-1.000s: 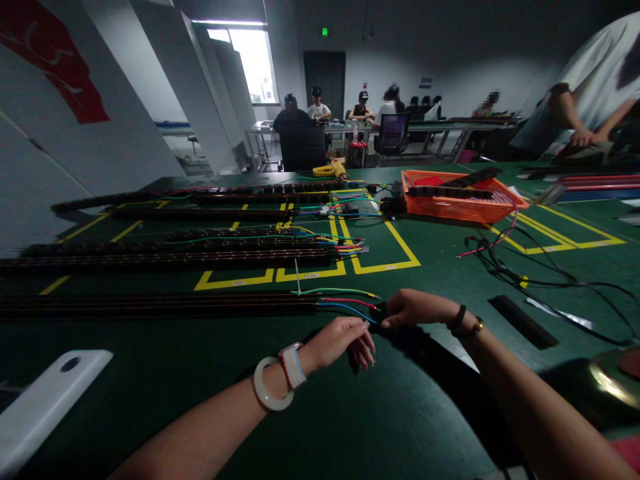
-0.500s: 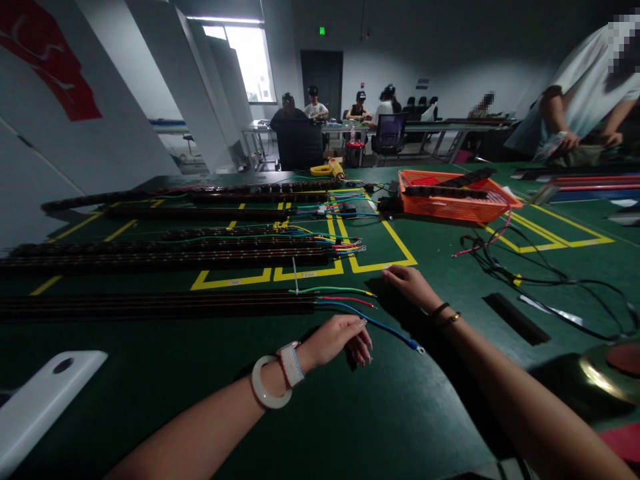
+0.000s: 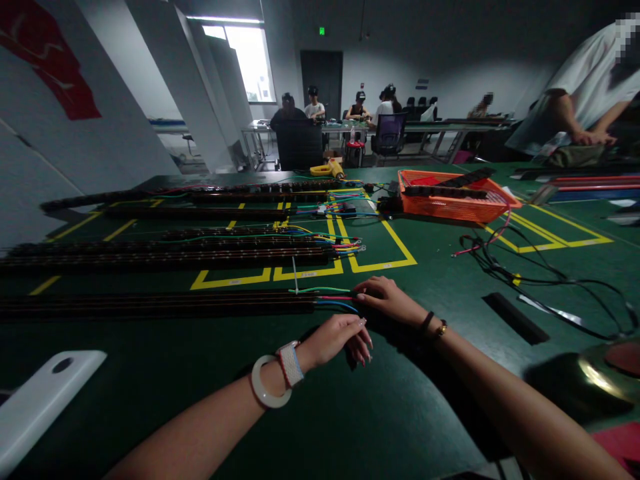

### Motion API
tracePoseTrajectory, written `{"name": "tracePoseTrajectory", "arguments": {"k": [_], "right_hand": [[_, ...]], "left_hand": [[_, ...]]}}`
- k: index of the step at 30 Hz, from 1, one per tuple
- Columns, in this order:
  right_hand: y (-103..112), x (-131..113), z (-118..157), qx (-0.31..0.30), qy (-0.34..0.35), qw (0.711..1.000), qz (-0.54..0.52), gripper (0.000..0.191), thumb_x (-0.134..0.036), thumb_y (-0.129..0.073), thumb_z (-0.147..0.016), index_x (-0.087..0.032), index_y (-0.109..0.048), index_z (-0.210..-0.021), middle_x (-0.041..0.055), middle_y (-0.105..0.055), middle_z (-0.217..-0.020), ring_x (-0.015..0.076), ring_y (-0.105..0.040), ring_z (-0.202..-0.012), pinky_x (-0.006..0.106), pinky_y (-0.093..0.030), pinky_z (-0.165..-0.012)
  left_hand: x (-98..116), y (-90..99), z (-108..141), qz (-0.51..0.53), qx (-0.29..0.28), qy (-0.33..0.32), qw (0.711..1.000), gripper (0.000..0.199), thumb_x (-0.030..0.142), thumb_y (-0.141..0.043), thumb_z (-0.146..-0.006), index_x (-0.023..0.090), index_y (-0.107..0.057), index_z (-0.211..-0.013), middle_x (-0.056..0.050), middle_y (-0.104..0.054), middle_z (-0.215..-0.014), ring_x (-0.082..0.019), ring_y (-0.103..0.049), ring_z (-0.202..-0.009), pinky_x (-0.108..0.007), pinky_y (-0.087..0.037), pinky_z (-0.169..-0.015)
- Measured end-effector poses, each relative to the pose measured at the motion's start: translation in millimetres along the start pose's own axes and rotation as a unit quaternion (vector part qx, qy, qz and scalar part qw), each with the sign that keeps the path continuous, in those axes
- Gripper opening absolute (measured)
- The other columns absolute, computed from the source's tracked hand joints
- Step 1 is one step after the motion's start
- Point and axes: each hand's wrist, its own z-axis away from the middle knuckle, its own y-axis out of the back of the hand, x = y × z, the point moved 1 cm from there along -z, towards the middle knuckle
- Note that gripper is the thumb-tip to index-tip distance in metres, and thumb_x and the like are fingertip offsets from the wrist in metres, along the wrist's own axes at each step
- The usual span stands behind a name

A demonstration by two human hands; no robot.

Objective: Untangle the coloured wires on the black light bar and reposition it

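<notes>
My right hand (image 3: 386, 299) is closed over the loose ends of a green wire (image 3: 333, 290), a red wire (image 3: 336, 298) and a blue wire (image 3: 335, 305). Its palm and fingers hide the tips of all three. These wires come out of the right end of a long dark strip bundle (image 3: 160, 305) lying across the table. Just in front of them, my left hand (image 3: 346, 337) hovers low with loose, parted fingers and nothing in it. A white cable tie (image 3: 295, 275) stands up from the bundle near its wire end.
Behind lie more dark strip bundles (image 3: 165, 255) with coloured leads. An orange basket (image 3: 453, 210) holds dark strips; a yellow heat gun (image 3: 329, 169) sits farther back. Black cables (image 3: 560, 283) and a black strip (image 3: 515, 319) lie right. A co-worker (image 3: 583, 100) stands at the far right.
My right hand has moved left onto the wire ends. The blue wire's ring terminal, visible before, is now hidden at that hand. My left hand stays put.
</notes>
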Motion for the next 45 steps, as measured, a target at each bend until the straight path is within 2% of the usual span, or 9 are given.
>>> {"name": "tracePoseTrajectory", "arguments": {"k": [3, 8, 15, 24, 32, 36, 41, 43, 45], "right_hand": [[-1.7, -0.8, -2.8, -0.02, -0.016, 0.999, 0.019, 0.037, -0.049, -0.05, -0.087, -0.023, -0.067, -0.107, 0.0063, -0.066, -0.099, 0.0214, -0.056, -0.092, 0.037, -0.036, -0.088], [-2.8, 7.1, -11.7, -0.087, -0.016, 0.995, -0.044, 0.04, -0.049, -0.051, -0.086, -0.019, -0.068, -0.106, 0.0061, -0.067, -0.098, 0.0182, -0.059, -0.086, 0.029, -0.042, -0.079], [-1.7, 4.7, -19.7, -0.171, -0.064, 0.973, -0.144, 0.038, -0.046, -0.055, -0.081, -0.012, -0.062, -0.097, 0.0021, -0.062, -0.076, 0.0095, -0.051, -0.057, 0.021, -0.039, -0.052], [4.4, -6.9, -39.1, -0.264, -0.053, 0.96, -0.074, 0.044, -0.055, -0.058, -0.075, -0.012, -0.067, -0.081, -0.0016, -0.057, -0.06, 0.0075, -0.044, -0.051, 0.02, -0.031, -0.048], [-0.2, -12.2, -48.2, -0.278, -0.032, 0.96, -0.024, 0.034, -0.044, -0.056, -0.077, -0.012, -0.066, -0.074, -0.0045, -0.052, -0.056, 0.0063, -0.039, -0.05, 0.02, -0.027, -0.049], [-2.6, -16.4, -49.3, -0.247, -0.032, 0.968, 0.039, 0.036, -0.043, -0.055, -0.079, -0.011, -0.064, -0.065, -0.0056, -0.044, -0.049, 0.0056, -0.031, -0.048, 0.021, -0.023, -0.048], [2.4, -33.9, -45.5, -0.172, 0.058, 0.968, 0.171, 0.024, -0.027, -0.055, -0.081, -0.012, -0.067, -0.067, 0.0001, -0.057, -0.059, 0.008, -0.04, -0.054, 0.023, -0.027, -0.055], [4.0, -43.5, -41.1, -0.13, 0.11, 0.951, 0.257, 0.021, -0.022, -0.055, -0.081, -0.013, -0.066, -0.066, 0.0048, -0.063, -0.068, 0.0121, -0.047, -0.063, 0.027, -0.029, -0.062], [1.9, -52.7, -35.5, -0.102, 0.172, 0.914, 0.352, 0.019, -0.02, -0.055, -0.081, -0.014, -0.067, -0.068, 0.0074, -0.065, -0.074, 0.017, -0.05, -0.073, 0.03, -0.03, -0.068]], "left_hand": [[0.0, -0.1, -0.1, -0.002, -0.001, -0.004, 1.0, 0.047, 0.057, -0.047, -0.082, 0.012, -0.058, -0.076, -0.01, -0.067, -0.065, -0.016, -0.063, -0.055, -0.025, -0.046, -0.051], [-0.2, 0.7, -0.5, -0.011, -0.003, -0.009, 1.0, 0.047, 0.057, -0.046, -0.082, 0.012, -0.059, -0.076, -0.01, -0.068, -0.066, -0.015, -0.062, -0.054, -0.023, -0.044, -0.05], [1.1, 0.0, -0.3, -0.014, 0.0, -0.003, 1.0, 0.045, 0.054, -0.045, -0.084, 0.012, -0.058, -0.076, -0.009, -0.067, -0.066, -0.014, -0.062, -0.054, -0.022, -0.043, -0.049], [-3.0, 1.5, -3.0, 0.005, 0.001, -0.014, 1.0, 0.044, 0.052, -0.045, -0.085, 0.011, -0.058, -0.075, -0.009, -0.067, -0.065, -0.013, -0.061, -0.052, -0.023, -0.044, -0.05], [-1.5, 4.6, -2.3, 0.096, 0.01, -0.032, 0.995, 0.044, 0.051, -0.049, -0.084, 0.009, -0.061, -0.086, -0.015, -0.069, -0.083, -0.019, -0.066, -0.072, -0.031, -0.049, -0.07], [-2.1, 6.5, -2.8, 0.116, 0.016, -0.028, 0.993, 0.046, 0.05, -0.047, -0.086, 0.007, -0.064, -0.088, -0.018, -0.069, -0.086, -0.02, -0.066, -0.074, -0.033, -0.048, -0.073], [-1.2, 8.9, -3.5, 0.182, 0.026, -0.012, 0.983, 0.043, 0.044, -0.044, -0.089, 0.007, -0.063, -0.098, -0.019, -0.069, -0.096, -0.023, -0.067, -0.083, -0.037, -0.047, -0.081], [-0.5, 9.9, -3.3, 0.237, 0.029, -0.003, 0.971, 0.043, 0.043, -0.039, -0.091, 0.008, -0.062, -0.103, -0.018, -0.068, -0.099, -0.023, -0.066, -0.089, -0.04, -0.045, -0.088], [-0.8, 11.1, -3.7, 0.293, 0.043, -0.003, 0.955, 0.042, 0.043, -0.037, -0.093, 0.01, -0.061, -0.104, -0.015, -0.068, -0.099, -0.022, -0.065, -0.092, -0.042, -0.044, -0.092]]}}
